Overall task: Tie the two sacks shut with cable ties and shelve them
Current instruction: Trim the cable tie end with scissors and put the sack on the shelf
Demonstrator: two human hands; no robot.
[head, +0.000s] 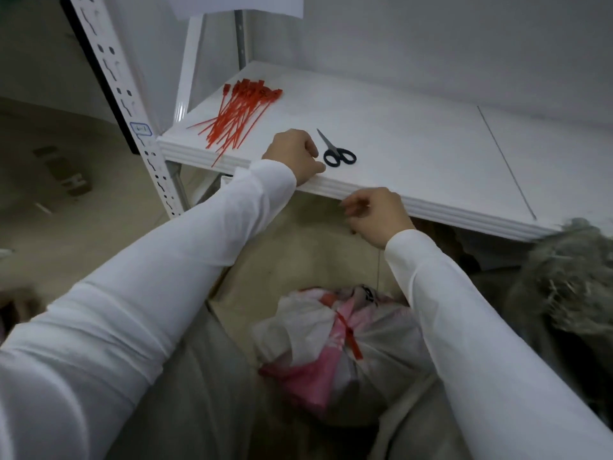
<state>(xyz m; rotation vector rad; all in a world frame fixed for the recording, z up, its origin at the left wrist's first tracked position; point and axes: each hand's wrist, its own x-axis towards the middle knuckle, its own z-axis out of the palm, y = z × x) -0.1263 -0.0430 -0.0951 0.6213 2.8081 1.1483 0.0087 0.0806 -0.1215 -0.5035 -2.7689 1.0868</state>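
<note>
Sack [335, 346] one, tied; scissors [335, 151] one; left hand [293, 156] fingers [310, 146] curled, empty; right hand [379, 216] curled, hold unclear.

Scissors [336, 151] are being carried by the shelf [431, 154] near its front edge, blades closed and pointing toward the back left, black handles toward the front. At the shelf's front left corner a white perforated post [112, 74] is being seen, with a small blue-outlined label [140, 129] stuck to it. Cardboard scraps [63, 171] are being seen lying on the beige floor [49, 247] left of the post. A grey fuzzy mass [570, 277], blurred, is being shown below the right end of the front edge. A white wall [431, 44] is being seen behind.
</note>
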